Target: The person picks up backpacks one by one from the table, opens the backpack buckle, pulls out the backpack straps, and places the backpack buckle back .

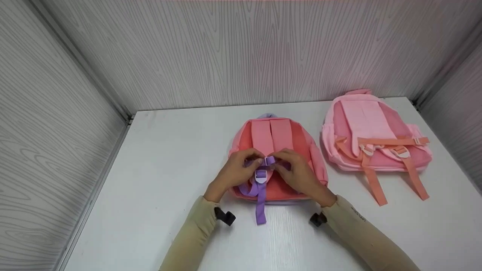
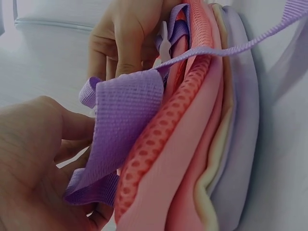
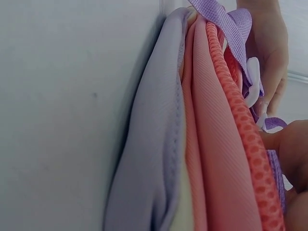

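Observation:
A coral-pink small backpack (image 1: 261, 131) lies on the table with its shoulder-strap side up. Above its middle, my left hand (image 1: 239, 167) pinches a purple webbing strap (image 1: 248, 163) beside a small pale buckle. Facing it, my right hand (image 1: 297, 172) pinches the strap's short end at that buckle, thumb and forefinger together. Below the hands, a second white buckle (image 1: 260, 177) carries a purple strap tail (image 1: 260, 210) that hangs past the bag's lower edge. In the left wrist view, a wide loop of purple strap (image 2: 127, 108) stands between both hands. The right fingertips are partly hidden in the right wrist view.
To the right lies a lighter pink backpack (image 1: 367, 116) with orange straps (image 1: 376, 184) and white buckles, two strap ends stretched toward the front. Both bags rest on a white table (image 1: 169, 158), enclosed by wood-grain panels (image 1: 226, 56) at the back and sides.

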The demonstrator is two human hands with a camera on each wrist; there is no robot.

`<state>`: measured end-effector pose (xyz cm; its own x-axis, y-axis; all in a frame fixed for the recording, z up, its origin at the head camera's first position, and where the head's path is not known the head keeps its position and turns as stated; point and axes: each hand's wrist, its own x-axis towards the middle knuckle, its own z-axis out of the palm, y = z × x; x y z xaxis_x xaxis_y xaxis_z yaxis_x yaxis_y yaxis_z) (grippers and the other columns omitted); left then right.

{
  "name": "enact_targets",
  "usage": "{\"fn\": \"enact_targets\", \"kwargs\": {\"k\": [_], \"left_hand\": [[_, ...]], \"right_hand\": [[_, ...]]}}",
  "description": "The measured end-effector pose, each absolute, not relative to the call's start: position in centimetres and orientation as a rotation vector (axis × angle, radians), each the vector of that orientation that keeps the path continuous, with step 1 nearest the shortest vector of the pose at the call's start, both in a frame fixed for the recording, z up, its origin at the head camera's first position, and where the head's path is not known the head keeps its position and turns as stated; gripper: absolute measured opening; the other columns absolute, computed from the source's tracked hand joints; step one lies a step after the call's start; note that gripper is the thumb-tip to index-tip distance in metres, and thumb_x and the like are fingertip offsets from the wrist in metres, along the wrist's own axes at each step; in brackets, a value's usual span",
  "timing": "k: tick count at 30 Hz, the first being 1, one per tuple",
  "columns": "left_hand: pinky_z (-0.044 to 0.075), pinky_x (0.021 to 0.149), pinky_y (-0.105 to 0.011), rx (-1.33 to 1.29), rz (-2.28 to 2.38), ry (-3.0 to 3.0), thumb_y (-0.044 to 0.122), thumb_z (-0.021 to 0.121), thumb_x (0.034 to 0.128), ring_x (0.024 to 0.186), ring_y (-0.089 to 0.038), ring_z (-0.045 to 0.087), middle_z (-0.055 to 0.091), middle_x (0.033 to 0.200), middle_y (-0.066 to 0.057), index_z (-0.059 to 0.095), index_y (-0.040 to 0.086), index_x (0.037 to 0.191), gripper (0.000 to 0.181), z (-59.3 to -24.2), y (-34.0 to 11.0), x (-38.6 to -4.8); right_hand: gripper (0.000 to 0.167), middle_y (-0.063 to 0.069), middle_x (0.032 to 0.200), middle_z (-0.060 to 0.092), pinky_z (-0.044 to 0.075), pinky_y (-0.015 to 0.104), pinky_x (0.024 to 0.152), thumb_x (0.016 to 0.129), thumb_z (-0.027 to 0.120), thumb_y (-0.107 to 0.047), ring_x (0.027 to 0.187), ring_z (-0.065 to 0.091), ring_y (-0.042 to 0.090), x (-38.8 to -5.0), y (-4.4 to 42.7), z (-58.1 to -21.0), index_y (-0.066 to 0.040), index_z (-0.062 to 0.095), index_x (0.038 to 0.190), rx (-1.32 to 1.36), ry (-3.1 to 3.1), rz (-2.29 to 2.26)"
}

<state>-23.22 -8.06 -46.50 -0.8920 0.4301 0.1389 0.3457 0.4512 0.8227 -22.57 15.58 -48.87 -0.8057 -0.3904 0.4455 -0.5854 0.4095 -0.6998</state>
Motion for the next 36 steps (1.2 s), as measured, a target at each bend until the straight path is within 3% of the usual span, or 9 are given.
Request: {"fn": "enact_targets", "kwargs": {"k": [12,20,36], "left_hand": [[0.054,0.095,-0.036,0.700,1.422,2.603,0.011,0.064,0.1059,0.099,-0.015,0.064,0.075,0.112,0.001,0.074,0.013,0.116,0.014,-46.6,-8.4,-23.6],[0.054,0.086,-0.033,0.662,1.450,2.610,0.014,0.063,0.1071,0.093,-0.015,0.064,0.074,0.111,0.001,0.073,0.014,0.118,0.016,-46.8,-7.7,-23.2],[0.056,0.090,-0.034,0.718,1.415,2.641,0.011,0.065,0.1057,0.095,-0.013,0.066,0.076,0.108,0.000,0.076,0.011,0.114,0.014,-46.8,-8.7,-23.7]], "right_hand": [[0.027,0.002,0.113,0.075,0.059,0.040,0.098,0.098,0.076,-0.004,0.106,0.069,0.017,-22.6,15.7,-48.8,-0.012,0.078,0.123,0.860,-2.477,1.332],[0.028,0.003,0.112,0.075,0.060,0.038,0.097,0.098,0.075,-0.002,0.105,0.070,0.016,-22.6,15.6,-48.9,-0.011,0.079,0.124,0.872,-2.479,1.349],[0.025,0.007,0.111,0.076,0.060,0.046,0.093,0.096,0.077,-0.002,0.103,0.071,0.021,-22.7,15.4,-49.0,-0.007,0.078,0.121,0.884,-2.436,1.322]]}}
